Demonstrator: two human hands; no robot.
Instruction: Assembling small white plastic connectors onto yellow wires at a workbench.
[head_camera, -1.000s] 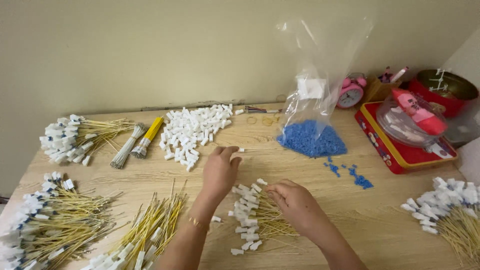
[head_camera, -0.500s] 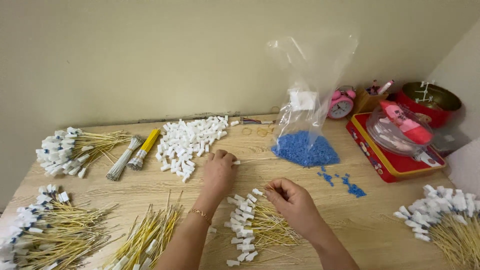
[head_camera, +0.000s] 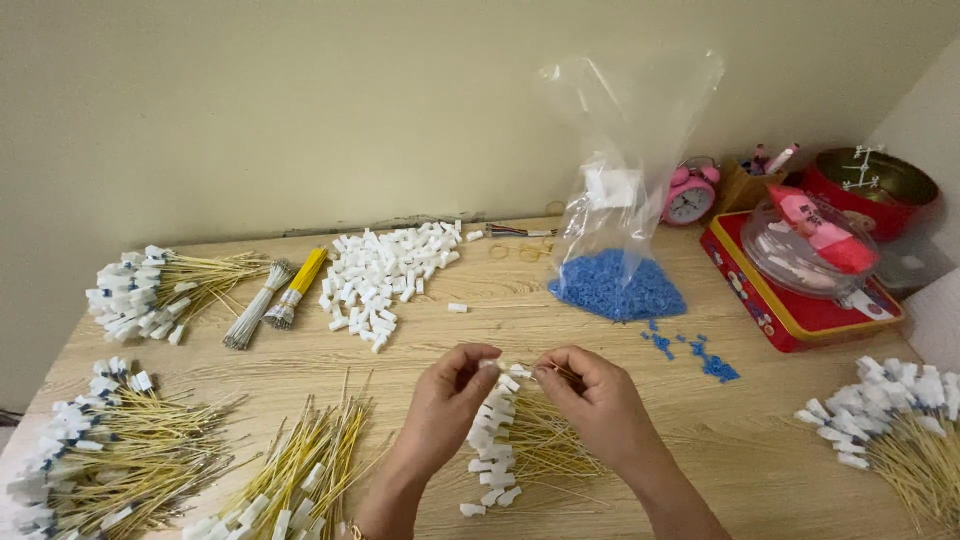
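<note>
Head view: we look down on a wooden table (head_camera: 520, 320) set against a plain wall
Left hand (head_camera: 445, 400): we pinch a small white connector (head_camera: 492, 366) between thumb and fingers, raised just above the table so its open end faces the other hand
Right hand (head_camera: 590, 395): we close our fingers on a thin yellow wire (head_camera: 545, 372), its tip brought up to the connector; whether the tip is already inside we cannot tell
Finished pile (head_camera: 520, 440): wires with white ends lie right under both hands, so each piece drops close by
Loose white connectors (head_camera: 385, 270): heaped just beyond the left hand, within easy reach
Clear bag (head_camera: 620, 200): stands open over blue beads (head_camera: 618, 285), a few spilled beside it
Bundles at the left (head_camera: 120, 460): capped wires laid in fans, ends aligned
Red tin (head_camera: 790, 300): parked far right, apart from the work
</note>
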